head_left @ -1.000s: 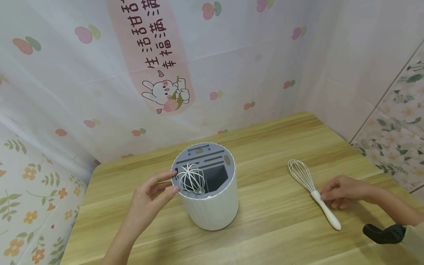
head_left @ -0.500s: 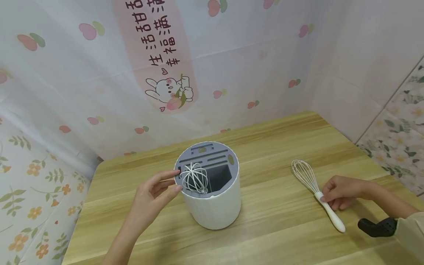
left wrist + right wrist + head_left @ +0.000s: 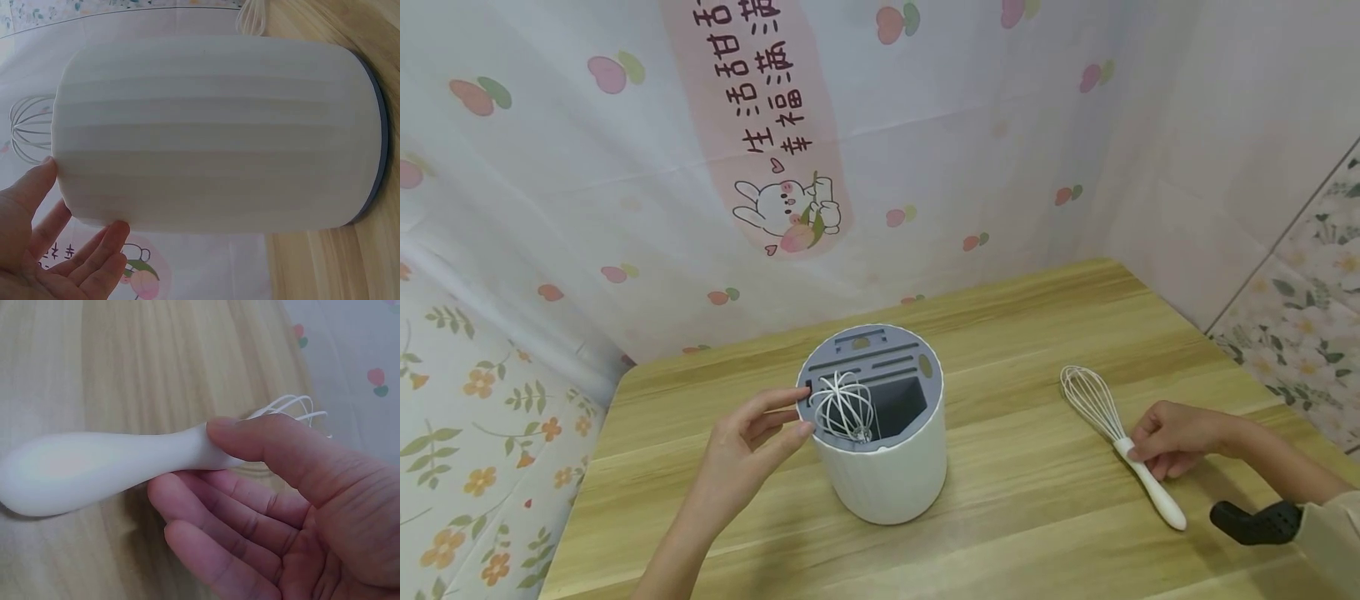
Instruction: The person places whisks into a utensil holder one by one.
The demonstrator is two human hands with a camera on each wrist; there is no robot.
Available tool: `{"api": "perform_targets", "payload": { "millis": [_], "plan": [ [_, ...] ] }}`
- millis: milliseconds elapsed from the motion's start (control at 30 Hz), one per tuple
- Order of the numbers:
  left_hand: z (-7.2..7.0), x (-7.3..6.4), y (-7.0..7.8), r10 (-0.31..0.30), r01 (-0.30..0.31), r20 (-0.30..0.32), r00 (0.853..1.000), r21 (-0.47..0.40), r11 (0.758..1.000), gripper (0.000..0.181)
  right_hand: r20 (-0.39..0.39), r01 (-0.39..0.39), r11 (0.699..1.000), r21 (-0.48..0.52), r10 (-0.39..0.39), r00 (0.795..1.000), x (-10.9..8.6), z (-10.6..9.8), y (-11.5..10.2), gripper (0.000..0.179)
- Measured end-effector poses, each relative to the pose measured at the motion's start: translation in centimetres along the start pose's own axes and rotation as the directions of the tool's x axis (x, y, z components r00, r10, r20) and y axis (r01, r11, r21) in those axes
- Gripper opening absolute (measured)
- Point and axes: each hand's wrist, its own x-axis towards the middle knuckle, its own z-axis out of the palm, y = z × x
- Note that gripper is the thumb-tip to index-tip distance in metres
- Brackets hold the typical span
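Observation:
A white utensil holder [image 3: 887, 483] with a grey slotted top stands upright on the wooden table. From its large compartment pokes the wire head of a whisk [image 3: 844, 408]; the rest of that whisk is hidden inside. My left hand [image 3: 745, 450] touches the holder's upper left side with fairly straight fingers, as the left wrist view [image 3: 75, 244] also shows. To the right lies a second whisk [image 3: 1146, 483] with a white handle and wire loops. My right hand [image 3: 275, 506] pinches its handle near the neck, thumb on top and fingers along the underside.
The wooden table [image 3: 1000, 500] ends at the back against a patterned curtain [image 3: 925, 150]. A floral cloth [image 3: 490, 467] hangs at the left side. A black strap-like piece [image 3: 1255, 523] sits by the right sleeve.
My right thumb has come onto the handle of the lying whisk, which has barely shifted. The left hand keeps its place at the holder. The head view has moved slightly.

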Motion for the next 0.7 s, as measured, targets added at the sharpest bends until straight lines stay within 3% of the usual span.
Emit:
{"api": "perform_targets", "payload": {
  "millis": [133,267,367,700],
  "plan": [
    [0.1,0.0,0.0,-0.007,0.007,-0.002,1.000,-0.003,1.000,0.034,0.000,0.036,0.999,-0.030,-0.036,0.999,0.1,-0.2,-0.5,0.029],
    [0.1,0.0,0.1,-0.013,0.013,-0.002,1.000,0.003,1.000,0.034,-0.032,0.018,0.998,-0.065,-0.020,0.999,0.3,-0.6,-1.8,0.022],
    [0.0,0.0,0.1,-0.016,0.016,-0.002,1.000,0.007,1.000,0.034,-0.058,-0.011,0.996,-0.089,0.006,0.998,0.4,-0.9,-3.1,0.018],
    [0.0,-0.1,0.1,-0.018,0.018,-0.003,1.000,0.004,1.000,0.035,-0.086,0.005,0.991,-0.137,-0.017,0.996,0.4,-1.2,-8.2,0.023]
  ]
}}
